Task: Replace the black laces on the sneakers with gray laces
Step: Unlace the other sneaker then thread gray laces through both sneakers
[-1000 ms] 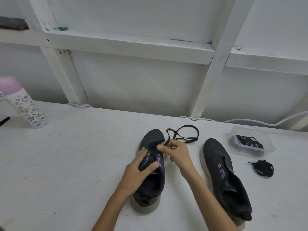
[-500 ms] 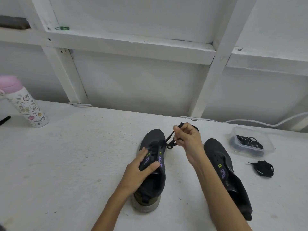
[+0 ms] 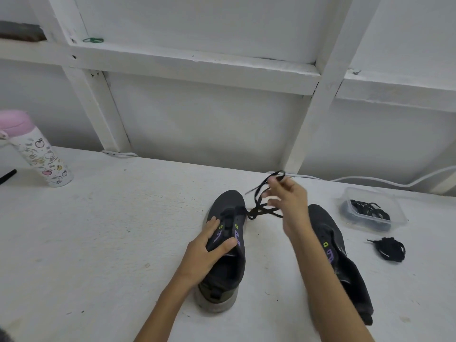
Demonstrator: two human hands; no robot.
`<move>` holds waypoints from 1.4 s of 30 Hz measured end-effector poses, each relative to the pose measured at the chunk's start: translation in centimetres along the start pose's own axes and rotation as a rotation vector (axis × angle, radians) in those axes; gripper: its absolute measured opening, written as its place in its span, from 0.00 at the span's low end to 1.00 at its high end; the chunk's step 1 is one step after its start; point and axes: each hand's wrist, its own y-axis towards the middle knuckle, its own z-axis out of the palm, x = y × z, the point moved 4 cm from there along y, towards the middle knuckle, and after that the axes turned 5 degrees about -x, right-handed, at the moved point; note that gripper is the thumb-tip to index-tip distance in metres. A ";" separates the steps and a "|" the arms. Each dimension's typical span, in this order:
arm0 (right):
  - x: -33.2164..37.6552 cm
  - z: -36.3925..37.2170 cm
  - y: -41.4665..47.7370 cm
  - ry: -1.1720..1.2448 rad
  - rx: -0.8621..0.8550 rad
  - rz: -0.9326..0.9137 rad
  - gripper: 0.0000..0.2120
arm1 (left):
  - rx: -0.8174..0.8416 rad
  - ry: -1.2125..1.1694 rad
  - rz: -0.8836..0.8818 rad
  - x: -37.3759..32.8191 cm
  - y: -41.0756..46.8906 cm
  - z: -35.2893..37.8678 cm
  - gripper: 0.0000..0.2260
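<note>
White table (image 3: 103, 243), dark sneaker (image 3: 229, 202), blk lace (image 3: 256, 213)

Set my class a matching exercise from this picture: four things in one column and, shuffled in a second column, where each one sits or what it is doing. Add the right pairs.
Column 1
1. pink-capped bottle
2. clear tub
3. left hand
4. right hand

Column 2
A. grips the laced sneaker
B. pinches a black lace
C. stands at the table's far left
D. holds dark laces, at the table's right

Pairs: 1-C, 2-D, 3-A, 4-B
</note>
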 end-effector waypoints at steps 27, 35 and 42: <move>-9.5 3.3 -7.6 -0.297 0.217 0.176 0.46 | -0.195 0.718 0.352 -2.1 5.4 -1.0 0.07; -9.4 3.8 -8.0 -0.283 0.198 0.196 0.46 | -0.270 0.759 0.324 -2.9 7.2 -0.1 0.10; -9.4 3.7 -8.2 -0.289 0.176 0.193 0.48 | -0.304 0.372 0.241 -0.5 5.8 -2.1 0.13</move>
